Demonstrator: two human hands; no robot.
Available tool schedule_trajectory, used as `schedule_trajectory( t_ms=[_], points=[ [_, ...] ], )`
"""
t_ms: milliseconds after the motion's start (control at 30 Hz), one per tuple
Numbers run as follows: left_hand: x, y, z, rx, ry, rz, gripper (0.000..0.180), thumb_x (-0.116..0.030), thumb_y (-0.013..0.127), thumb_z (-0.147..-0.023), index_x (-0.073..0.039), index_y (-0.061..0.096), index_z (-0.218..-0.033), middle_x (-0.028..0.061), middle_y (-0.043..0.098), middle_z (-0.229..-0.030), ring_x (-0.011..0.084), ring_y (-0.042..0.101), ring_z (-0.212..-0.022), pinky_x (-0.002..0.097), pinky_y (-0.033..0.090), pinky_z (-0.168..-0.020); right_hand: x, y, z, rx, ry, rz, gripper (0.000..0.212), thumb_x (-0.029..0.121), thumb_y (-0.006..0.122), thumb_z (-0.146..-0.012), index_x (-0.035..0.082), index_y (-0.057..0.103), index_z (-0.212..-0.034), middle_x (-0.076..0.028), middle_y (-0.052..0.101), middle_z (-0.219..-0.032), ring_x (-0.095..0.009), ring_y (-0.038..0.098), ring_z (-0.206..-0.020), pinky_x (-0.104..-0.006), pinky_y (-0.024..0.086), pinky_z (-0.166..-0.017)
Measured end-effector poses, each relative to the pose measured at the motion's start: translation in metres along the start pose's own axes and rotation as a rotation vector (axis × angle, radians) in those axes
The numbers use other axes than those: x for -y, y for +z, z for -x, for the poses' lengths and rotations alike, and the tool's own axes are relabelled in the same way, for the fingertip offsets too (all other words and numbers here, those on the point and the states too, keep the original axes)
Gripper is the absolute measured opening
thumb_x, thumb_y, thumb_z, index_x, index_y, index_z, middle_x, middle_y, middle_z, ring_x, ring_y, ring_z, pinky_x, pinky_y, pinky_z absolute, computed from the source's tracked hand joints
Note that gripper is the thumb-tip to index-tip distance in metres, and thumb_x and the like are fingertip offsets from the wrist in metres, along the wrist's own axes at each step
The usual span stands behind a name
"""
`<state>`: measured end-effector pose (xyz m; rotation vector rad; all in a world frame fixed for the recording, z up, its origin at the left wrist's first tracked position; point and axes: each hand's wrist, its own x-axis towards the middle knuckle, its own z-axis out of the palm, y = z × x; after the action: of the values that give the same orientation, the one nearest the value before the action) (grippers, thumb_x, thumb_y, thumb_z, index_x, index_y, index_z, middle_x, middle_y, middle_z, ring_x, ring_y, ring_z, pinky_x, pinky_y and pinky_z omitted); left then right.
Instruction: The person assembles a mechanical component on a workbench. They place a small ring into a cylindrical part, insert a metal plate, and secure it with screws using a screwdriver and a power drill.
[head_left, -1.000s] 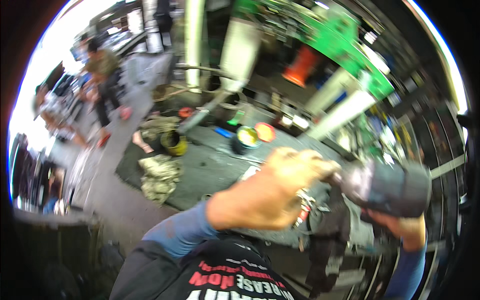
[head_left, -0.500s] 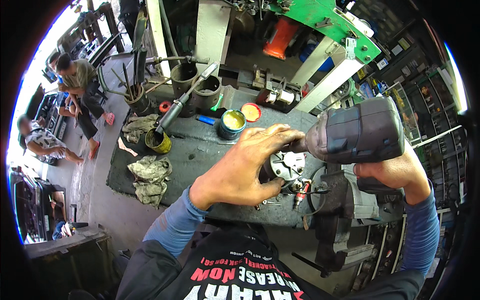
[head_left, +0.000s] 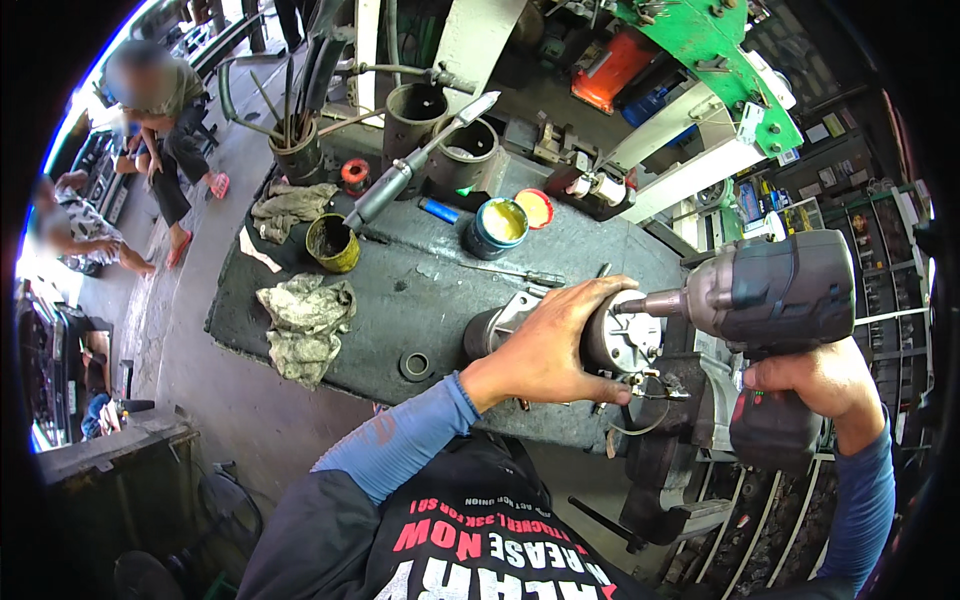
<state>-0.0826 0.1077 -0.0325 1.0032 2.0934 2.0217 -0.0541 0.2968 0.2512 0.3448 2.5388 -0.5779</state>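
Observation:
My left hand [head_left: 550,345] is closed around a cylindrical motor, much like a starter motor [head_left: 628,338], lying on its side on the bench. Its silver end cap faces right, and its darker body shows left of my fingers. In my right hand [head_left: 815,378] is a black cordless impact wrench [head_left: 770,290], gripped by its handle. The wrench's socket [head_left: 658,303] points left, its tip at the upper part of the end cap, apparently on a bolt head. Wiring [head_left: 655,395] hangs below the cap. A screwdriver [head_left: 540,277] lies just beyond the motor.
The dark workbench [head_left: 390,310] holds rags [head_left: 308,325], a metal ring [head_left: 416,379], a yellow can [head_left: 340,258], a grease tub [head_left: 495,240] and its red lid [head_left: 549,210]. Metal cylinders [head_left: 410,135] stand behind. A vise [head_left: 705,395] sits at right. Two people sit at far left.
The wrench has lowered and its socket now meets the end cap. My left hand has shifted right and down, showing more of the motor. The whole view has shifted too.

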Motion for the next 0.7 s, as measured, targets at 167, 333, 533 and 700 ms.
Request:
schedule_trajectory(
  t_ms=[167, 333, 533, 700],
  points=[
    [0.008, 0.009, -0.005, -0.07, 0.031, 0.063, 0.107, -0.04, 0.101, -0.063, -0.007, 0.052, -0.152, 0.0189, 0.058, -0.15, 0.0381, 0.057, -0.137, 0.0473, 0.044, -0.117, -0.004, 0.004, 0.004, -0.097, -0.019, 0.064, 0.043, 0.01, 0.086, -0.075, 0.006, 0.077, -0.117, -0.005, 0.078, -0.098, -0.021, 0.072, -0.086, -0.0376, 0.059, -0.081],
    [0.012, 0.013, -0.007, -0.121, 0.072, 0.1, 0.103, -0.033, 0.101, -0.059, -0.005, 0.057, -0.147, 0.0182, 0.064, -0.143, 0.0353, 0.064, -0.131, 0.0443, 0.048, -0.114, -0.016, -0.012, -0.008, -0.062, -0.14, 0.323, 0.036, 0.015, 0.083, -0.076, 0.008, 0.077, -0.111, -0.01, 0.079, -0.103, -0.027, 0.074, -0.091, -0.0402, 0.059, -0.085],
    [0.011, 0.01, -0.007, -0.139, 0.07, 0.119, 0.102, -0.029, 0.102, -0.057, -0.005, 0.059, -0.145, 0.0171, 0.066, -0.141, 0.0333, 0.066, -0.129, 0.0431, 0.05, -0.112, -0.022, -0.006, -0.009, -0.105, -0.207, 0.367, 0.034, 0.013, 0.08, -0.073, 0.008, 0.078, -0.107, -0.01, 0.078, -0.099, -0.027, 0.074, -0.084, -0.0381, 0.06, -0.077],
    [0.009, 0.011, -0.009, -0.144, 0.08, 0.123, 0.099, -0.026, 0.101, -0.057, -0.005, 0.06, -0.144, 0.0167, 0.068, -0.139, 0.033, 0.067, -0.126, 0.0433, 0.051, -0.111, -0.014, -0.002, -0.009, -0.115, -0.111, 0.311, 0.03, 0.013, 0.08, -0.071, 0.007, 0.08, -0.1, -0.008, 0.078, -0.087, -0.024, 0.073, -0.075, -0.0384, 0.059, -0.072]
  ],
)
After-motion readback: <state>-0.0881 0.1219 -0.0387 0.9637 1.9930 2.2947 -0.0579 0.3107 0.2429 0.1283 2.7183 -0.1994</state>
